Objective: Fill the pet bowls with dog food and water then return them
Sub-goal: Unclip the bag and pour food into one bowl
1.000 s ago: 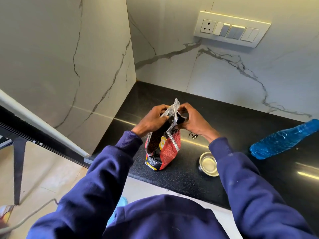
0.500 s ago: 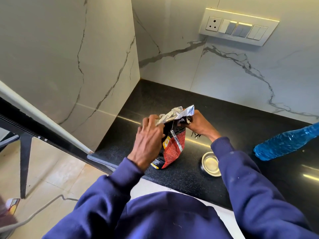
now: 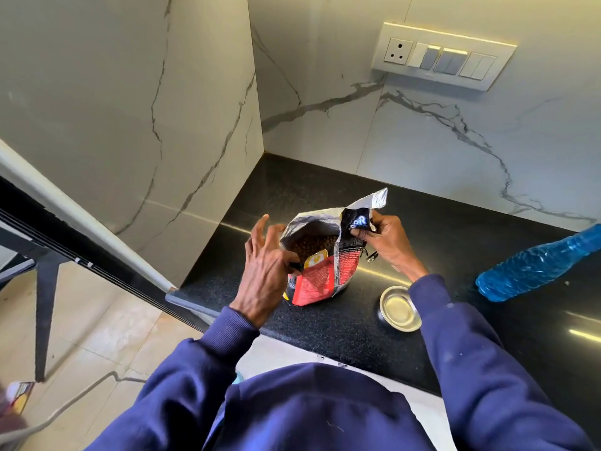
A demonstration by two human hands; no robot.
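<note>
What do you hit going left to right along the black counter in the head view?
left hand → red and silver foil dog food bag → small round steel bowl → blue plastic water bottle, lying on its side. The right hand is left out because it overlaps both bag and bowl.

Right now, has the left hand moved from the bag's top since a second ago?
Yes. The left hand has dropped from the top fold to the left side of the dog food bag, toward the near edge of the counter.
</note>
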